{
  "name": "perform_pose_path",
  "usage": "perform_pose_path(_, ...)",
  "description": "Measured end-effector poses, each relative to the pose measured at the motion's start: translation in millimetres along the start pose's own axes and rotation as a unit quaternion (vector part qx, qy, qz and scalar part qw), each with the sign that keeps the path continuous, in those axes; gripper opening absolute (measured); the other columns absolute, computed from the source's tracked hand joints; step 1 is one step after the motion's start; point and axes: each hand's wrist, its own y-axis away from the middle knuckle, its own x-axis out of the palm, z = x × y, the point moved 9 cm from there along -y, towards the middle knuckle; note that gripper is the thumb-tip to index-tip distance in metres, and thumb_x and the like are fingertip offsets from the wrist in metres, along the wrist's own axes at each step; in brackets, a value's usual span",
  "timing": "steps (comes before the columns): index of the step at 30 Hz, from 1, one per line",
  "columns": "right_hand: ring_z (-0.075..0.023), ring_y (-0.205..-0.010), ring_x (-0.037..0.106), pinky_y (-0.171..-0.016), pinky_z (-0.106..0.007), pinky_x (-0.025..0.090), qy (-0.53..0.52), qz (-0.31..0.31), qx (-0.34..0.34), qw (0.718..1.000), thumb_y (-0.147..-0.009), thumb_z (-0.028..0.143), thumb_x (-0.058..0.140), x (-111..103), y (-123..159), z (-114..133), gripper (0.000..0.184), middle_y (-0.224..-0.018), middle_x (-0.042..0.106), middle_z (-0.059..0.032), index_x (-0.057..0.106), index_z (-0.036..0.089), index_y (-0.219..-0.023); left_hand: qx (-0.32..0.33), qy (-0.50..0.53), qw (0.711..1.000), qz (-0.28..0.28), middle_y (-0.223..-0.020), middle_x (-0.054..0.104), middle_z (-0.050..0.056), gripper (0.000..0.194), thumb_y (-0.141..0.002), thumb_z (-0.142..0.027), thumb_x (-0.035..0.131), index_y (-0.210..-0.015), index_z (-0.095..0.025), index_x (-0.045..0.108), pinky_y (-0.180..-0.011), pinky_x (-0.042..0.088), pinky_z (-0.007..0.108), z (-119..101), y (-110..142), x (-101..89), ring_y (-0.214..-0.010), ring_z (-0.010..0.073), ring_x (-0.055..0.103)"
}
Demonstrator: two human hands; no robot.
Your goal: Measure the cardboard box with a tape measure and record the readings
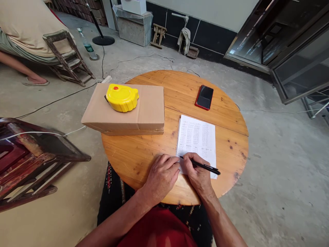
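Note:
My right hand [199, 173] is closed around a black pen [209, 168], its tip at the lower left part of a white sheet of paper [210, 137]. Columns of small handwriting cover much of the sheet; I cannot read them. Flat at the paper's lower left edge rests my left hand [163, 175], fingers side by side and holding nothing. To the left, a brown cardboard box [151, 106] bears a yellow tape measure [122, 97] with a red button. Beyond the paper lies a phone [205, 97] in a red case, its screen dark.
All this lies on a round wooden table [231, 123]. A wooden chair [33, 168] stands at the left. Further back are a person's leg [17, 65], a small wooden chair [68, 58], a plastic bottle [87, 44] and a stand's round base [103, 40]. Cables cross the floor.

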Motion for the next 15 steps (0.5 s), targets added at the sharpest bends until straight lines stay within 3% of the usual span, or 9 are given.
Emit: perform_pose_path(15,-0.0121,-0.054,0.052,-0.053,-0.023,0.041,-0.028,-0.026,0.022,0.999,-0.089,0.027,0.055,-5.3,1.4,-5.7,0.020,-0.061,0.060,0.0017,0.064,0.017,-0.075,0.003,-0.025,0.999,0.019,-0.103,0.070,0.006,0.017,-0.091,-0.011,0.053,-0.099,-0.018,0.066,-0.082,0.050,0.039,-2.0,-1.6,1.3,-0.093,0.0217,0.057)
